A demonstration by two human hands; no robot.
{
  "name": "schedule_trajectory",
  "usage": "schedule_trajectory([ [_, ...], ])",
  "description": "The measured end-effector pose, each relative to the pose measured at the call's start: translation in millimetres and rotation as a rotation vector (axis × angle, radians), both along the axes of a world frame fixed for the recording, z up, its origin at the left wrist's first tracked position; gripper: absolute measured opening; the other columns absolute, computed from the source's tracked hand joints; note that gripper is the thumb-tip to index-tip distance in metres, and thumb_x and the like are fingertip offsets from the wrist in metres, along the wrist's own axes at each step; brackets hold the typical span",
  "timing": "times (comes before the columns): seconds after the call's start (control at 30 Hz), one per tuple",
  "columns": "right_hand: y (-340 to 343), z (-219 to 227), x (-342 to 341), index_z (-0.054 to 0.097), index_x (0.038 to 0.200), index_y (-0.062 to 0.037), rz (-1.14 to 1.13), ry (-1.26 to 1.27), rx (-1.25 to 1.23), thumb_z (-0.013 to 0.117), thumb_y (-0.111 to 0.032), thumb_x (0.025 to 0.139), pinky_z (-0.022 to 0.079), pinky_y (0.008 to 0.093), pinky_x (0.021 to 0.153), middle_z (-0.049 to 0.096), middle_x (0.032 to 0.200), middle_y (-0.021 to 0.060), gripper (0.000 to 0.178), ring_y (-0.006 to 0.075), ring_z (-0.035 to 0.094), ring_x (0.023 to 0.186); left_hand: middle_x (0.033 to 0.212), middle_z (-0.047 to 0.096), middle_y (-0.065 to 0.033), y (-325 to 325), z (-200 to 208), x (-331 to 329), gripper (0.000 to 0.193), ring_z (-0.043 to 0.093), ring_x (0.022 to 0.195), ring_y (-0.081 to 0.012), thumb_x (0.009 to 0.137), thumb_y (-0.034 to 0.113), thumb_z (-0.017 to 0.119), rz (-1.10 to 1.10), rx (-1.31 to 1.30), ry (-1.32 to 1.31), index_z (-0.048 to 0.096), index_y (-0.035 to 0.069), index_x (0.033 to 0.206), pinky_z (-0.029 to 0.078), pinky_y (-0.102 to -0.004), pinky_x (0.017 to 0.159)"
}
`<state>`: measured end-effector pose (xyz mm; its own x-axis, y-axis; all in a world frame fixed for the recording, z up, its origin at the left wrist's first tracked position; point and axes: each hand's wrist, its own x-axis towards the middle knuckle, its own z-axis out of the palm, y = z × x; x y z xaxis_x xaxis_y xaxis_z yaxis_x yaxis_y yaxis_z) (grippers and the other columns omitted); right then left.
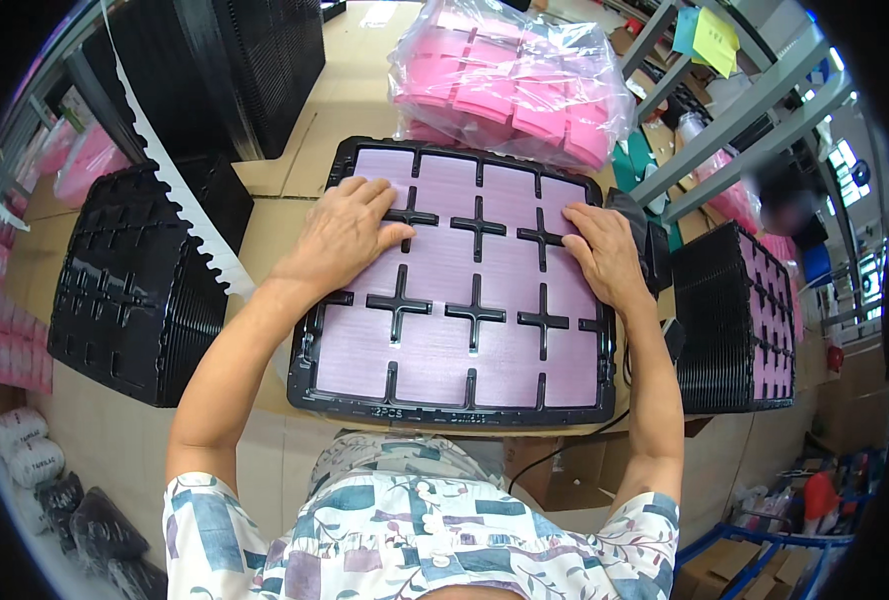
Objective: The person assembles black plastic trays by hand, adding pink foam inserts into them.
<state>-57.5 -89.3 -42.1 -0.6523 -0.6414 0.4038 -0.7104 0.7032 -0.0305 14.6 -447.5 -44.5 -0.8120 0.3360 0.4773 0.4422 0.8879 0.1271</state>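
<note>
So the left hand (350,235) and right hand (608,250) lie open, fingers bent, on flat light-purple pieces (440,272) in a black rectangular plastic tray (435,411), nearer than a clear plastic bag (610,85) of pink pieces (485,92)

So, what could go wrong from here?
The tray lies close to the near edge of the table, so pulling it nearer might tip it. The left hand and right hand lie over the purple pieces, so a sideways slip might shift one. The bag of pink pieces sits just behind the tray; a push away could bump it.
</note>
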Motion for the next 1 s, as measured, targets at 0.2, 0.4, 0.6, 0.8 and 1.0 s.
schedule_trajectory([
  [0.2,-3.9,-3.6,-2.4,0.057,0.126,-0.0025,-0.070,0.014,-0.003,0.060,-0.038,0.091,0.034,0.0422,0.106,0.058,0.128,0.0125,0.050,0.0295,0.051,0.119,0.108,0.062,-0.0145,0.0,-5.8,-14.8,0.051,0.055,0.103,-0.0324,0.086,0.043,0.065,0.031,0.006,0.093,0.065,-0.004,0.105,0.046,-0.0392,0.091],
  [0.4,-8.2,-5.2,-12.1,0.060,0.127,-0.0054,-0.114,-0.098,-0.021,0.059,-0.041,0.092,0.034,0.0422,0.103,0.056,0.130,0.0109,0.050,0.0307,0.051,0.117,0.117,0.059,-0.0169,-1.7,7.1,-25.8,0.037,0.053,0.106,-0.0344,0.094,0.027,0.059,0.146,-0.023,-0.147,0.063,-0.003,0.115,0.044,-0.0402,0.093],
  [0.6,-8.3,-7.4,-14.7,0.064,0.121,-0.0061,-0.195,-0.019,-0.055,0.061,-0.037,0.091,0.036,0.0424,0.100,0.057,0.125,0.0118,0.043,0.0302,0.053,0.113,0.104,0.061,-0.0177,-38.6,-22.3,-47.8,0.019,0.057,0.095,-0.0362,0.086,-0.003,0.050,0.128,0.400,0.051,0.063,-0.002,0.101,0.046,-0.0428,0.087],
  [0.8,-1.0,-15.9,-12.7,0.063,0.115,-0.0009,-0.137,-0.023,-0.370,0.063,-0.023,0.090,0.039,0.0411,0.100,0.059,0.125,0.0133,0.033,0.0320,0.055,0.114,0.101,0.057,-0.0175,-18.4,-9.4,-53.4,0.022,0.052,0.096,-0.0355,0.082,0.012,0.070,0.311,0.261,0.150,0.060,0.002,0.098,0.045,-0.0429,0.086],
  [1.0,-15.1,-2.1,-5.7,0.066,0.107,-0.0006,-0.123,0.114,-0.182,0.065,-0.014,0.086,0.040,0.0413,0.098,0.064,0.114,0.0151,0.025,0.0323,0.058,0.108,0.103,0.058,-0.0171,-46.2,-16.0,-61.4,0.025,0.054,0.101,-0.0351,0.083,0.013,0.070,0.437,0.396,0.129,0.059,0.001,0.101,0.045,-0.0430,0.089],
])
